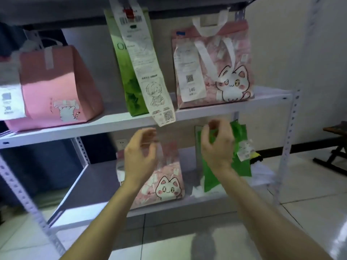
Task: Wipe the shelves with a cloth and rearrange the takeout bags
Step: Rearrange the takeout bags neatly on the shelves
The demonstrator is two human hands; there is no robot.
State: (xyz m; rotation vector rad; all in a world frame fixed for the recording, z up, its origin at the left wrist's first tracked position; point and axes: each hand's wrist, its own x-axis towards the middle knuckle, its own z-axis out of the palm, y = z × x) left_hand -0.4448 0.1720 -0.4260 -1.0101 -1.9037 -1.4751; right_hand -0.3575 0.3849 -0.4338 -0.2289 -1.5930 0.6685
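On the lower shelf (pixel 90 184), upright and side by side: pink cat bag (pixel 165 177) to the left, crumpled green bag (pixel 242 166) just beside it to the right, with a small receipt (pixel 245 150) hanging near its top. Probably light, with soft fabric-like sides; likely to sag or tip if pushed low down. Best taken at the top edge or handles and lifted, not dragged. Flimsier-looking of the two, the green, prone to folding over.

Directly in front of the pink one, left hand (pixel 139 156), fingers loosely curled, grasping nothing. In front of the green bag's top, right hand (pixel 216 149), fingers and thumb curled inward; cannot tell through the blur whether pinching the bag's edge or merely close.

Above, on the middle shelf (pixel 93 128): plain pink bag (pixel 60 81), tall green bag (pixel 127 72) with a long receipt (pixel 146 68) dangling past the shelf edge, second cat bag (pixel 225 72). No cloth in sight.
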